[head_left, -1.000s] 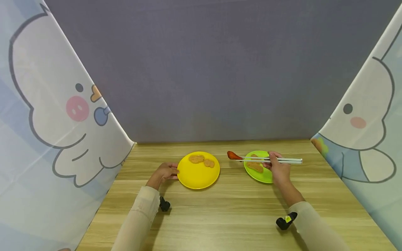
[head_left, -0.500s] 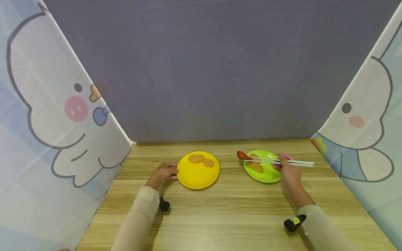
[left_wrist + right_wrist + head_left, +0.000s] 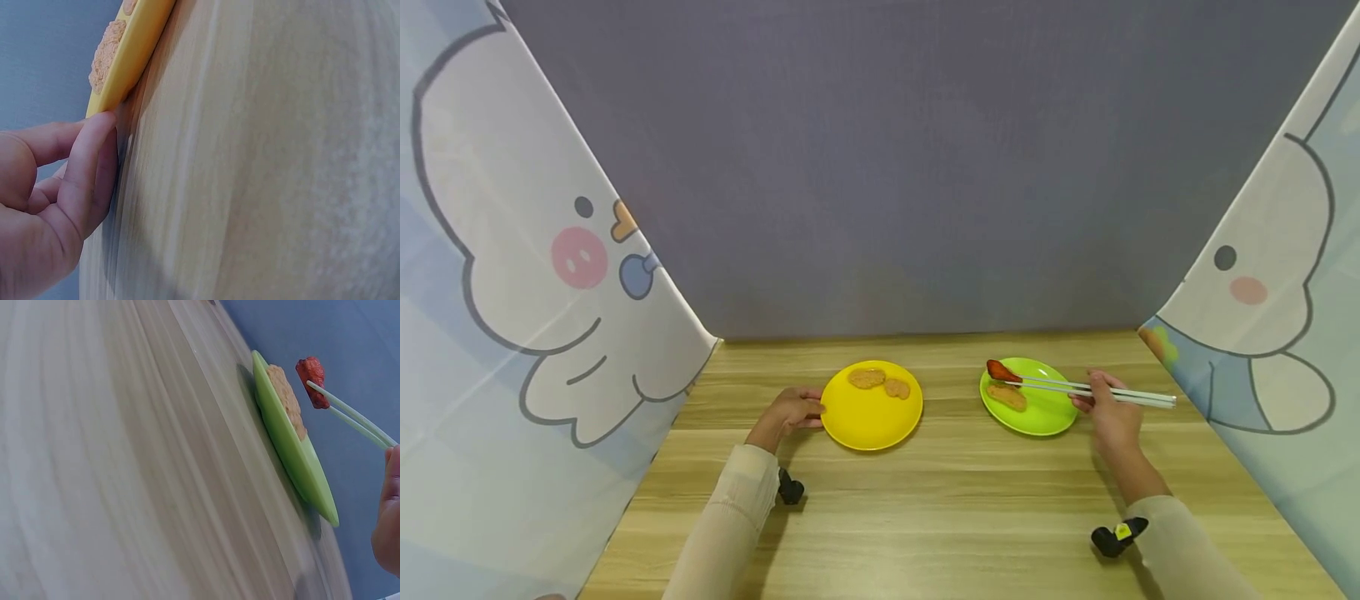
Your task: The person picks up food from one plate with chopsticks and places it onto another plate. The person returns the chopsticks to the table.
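Note:
My right hand [image 3: 1117,421] grips a pair of pale chopsticks [image 3: 1138,397] that point left over the green plate [image 3: 1043,417]. Between their tips is a small reddish-brown drumstick [image 3: 1003,372]; in the right wrist view the drumstick [image 3: 312,381] hangs above the plate's far side. A tan breaded piece [image 3: 1007,397] lies on that plate, and the drumstick covers the spot behind it. My left hand [image 3: 792,409] pinches the left rim of the yellow plate [image 3: 871,427] between thumb and fingers. Two breaded pieces, one larger [image 3: 867,378] and one smaller [image 3: 897,388], rest toward its back.
Both plates stand on a wood-grain table [image 3: 940,517], with a strip of tabletop between them. A grey panel [image 3: 925,183] rises behind, and cartoon-print sheets [image 3: 512,250] flank both sides. Each wrist carries a small black camera [image 3: 1112,540].
My right hand has moved right with the chopsticks, taking the drumstick from the gap between the plates to over the green plate. My left hand stays at the yellow plate's rim.

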`<state>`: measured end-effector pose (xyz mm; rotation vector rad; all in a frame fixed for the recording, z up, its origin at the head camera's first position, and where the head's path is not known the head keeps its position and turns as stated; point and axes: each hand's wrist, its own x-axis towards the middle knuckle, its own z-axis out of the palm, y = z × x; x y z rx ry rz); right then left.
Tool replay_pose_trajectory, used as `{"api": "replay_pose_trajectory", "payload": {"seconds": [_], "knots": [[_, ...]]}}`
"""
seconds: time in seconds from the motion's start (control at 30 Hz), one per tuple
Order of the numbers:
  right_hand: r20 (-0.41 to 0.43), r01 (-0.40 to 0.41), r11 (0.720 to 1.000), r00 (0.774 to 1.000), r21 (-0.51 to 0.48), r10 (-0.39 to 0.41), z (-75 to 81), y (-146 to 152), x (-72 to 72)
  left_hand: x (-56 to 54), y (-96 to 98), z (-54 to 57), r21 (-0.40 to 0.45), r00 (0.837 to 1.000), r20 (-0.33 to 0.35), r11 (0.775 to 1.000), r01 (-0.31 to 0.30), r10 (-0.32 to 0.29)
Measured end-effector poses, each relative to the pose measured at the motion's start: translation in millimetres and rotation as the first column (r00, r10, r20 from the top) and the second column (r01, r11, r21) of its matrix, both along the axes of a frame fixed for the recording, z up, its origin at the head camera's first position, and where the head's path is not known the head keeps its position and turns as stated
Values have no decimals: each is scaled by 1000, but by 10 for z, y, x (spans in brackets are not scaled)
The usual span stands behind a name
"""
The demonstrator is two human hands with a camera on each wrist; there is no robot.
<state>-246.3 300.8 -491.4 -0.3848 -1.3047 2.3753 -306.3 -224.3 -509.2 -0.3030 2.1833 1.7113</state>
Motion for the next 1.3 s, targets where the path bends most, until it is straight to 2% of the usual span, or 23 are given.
{"api": "replay_pose_trajectory", "payload": {"seconds": [0.23, 0.6, 1.07, 1.3], "knots": [[23, 78, 996, 997, -31, -77, -46, 131, -26, 28, 9, 16, -1, 1000, -7, 1000, 5, -5], [14, 160, 985, 987, -69, -160, -133, 318, -7, 28, -1, 17, 9, 1000, 2, 1000, 1, -1], [73, 197, 980, 978, -29, -194, -240, 376, 13, 41, 9, 49, 9, 1000, 9, 1000, -2, 2], [55, 203, 979, 978, -20, -201, -265, 398, 0, 39, 13, 50, 10, 1000, 6, 1000, 3, -3]]}}
